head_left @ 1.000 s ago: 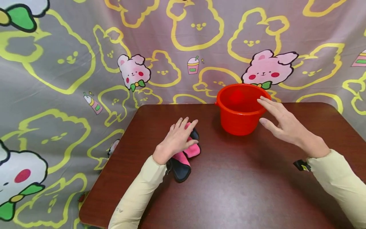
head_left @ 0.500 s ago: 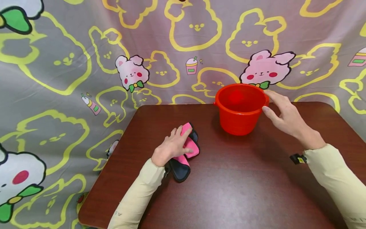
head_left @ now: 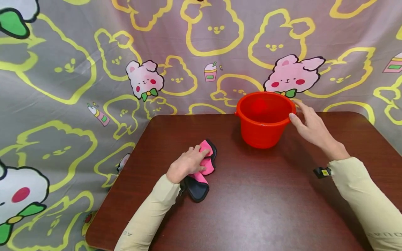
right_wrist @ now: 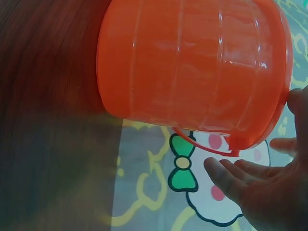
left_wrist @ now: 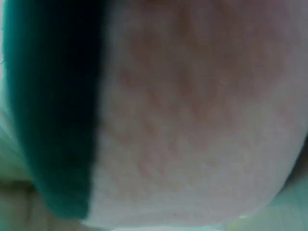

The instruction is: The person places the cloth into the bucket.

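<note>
Head: bucket (head_left: 263, 135) near far table edge (head_left: 185, 115)

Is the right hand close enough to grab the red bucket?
Yes, it looks like it. The right hand is right beside the bucket, its thumb at or very near the rim. I see nothing in between, and the hand looks open, so it probably only needs to close.

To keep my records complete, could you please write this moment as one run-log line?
left hand: fingers curled over pink-and-black item | right hand: thumb at rim of red bucket | red bucket: upright on table
</note>
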Demonstrator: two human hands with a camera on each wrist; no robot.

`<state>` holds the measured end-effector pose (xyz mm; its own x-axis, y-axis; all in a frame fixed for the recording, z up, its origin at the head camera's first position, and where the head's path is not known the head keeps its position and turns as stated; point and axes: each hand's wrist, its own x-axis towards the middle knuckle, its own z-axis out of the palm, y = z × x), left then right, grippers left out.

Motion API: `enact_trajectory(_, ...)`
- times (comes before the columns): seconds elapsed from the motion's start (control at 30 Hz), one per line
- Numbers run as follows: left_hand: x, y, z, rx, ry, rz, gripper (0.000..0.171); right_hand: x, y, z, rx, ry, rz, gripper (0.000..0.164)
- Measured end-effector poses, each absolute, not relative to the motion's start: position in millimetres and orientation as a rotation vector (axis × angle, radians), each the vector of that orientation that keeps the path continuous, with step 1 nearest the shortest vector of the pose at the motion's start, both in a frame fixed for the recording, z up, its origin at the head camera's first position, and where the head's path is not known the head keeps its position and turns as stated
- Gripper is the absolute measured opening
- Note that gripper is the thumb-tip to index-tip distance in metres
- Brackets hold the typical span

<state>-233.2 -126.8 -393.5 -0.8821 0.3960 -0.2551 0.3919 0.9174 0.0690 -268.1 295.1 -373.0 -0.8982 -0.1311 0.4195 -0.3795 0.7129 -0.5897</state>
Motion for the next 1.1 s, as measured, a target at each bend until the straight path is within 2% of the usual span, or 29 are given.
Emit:
enact_trajectory(0.17,-233.4,-130.4,-392.5,0.686,2.877,0.0,0.045,-268.7,297.2,-376.7,0.268,-2.668,1.141,0.064)
enact_trajectory(0.37,-233.3,-135.1,-390.1,0.798,2.956,0.023,0.033,-271.0,295.1,-380.6,0.232,-2.638,1.332,0.063)
enact_trajectory(0.67,-232.7,-132.9,-375.3,0.879,2.978,0.099,0.039,-273.7,288.4,-376.7,0.221,-2.512,1.551,0.063)
enact_trajectory(1.1,-237.2,-116.4,-348.2,0.929,2.99,0.303,0.046,-275.4,288.1,-376.3,0.194,-2.48,1.618,0.061)
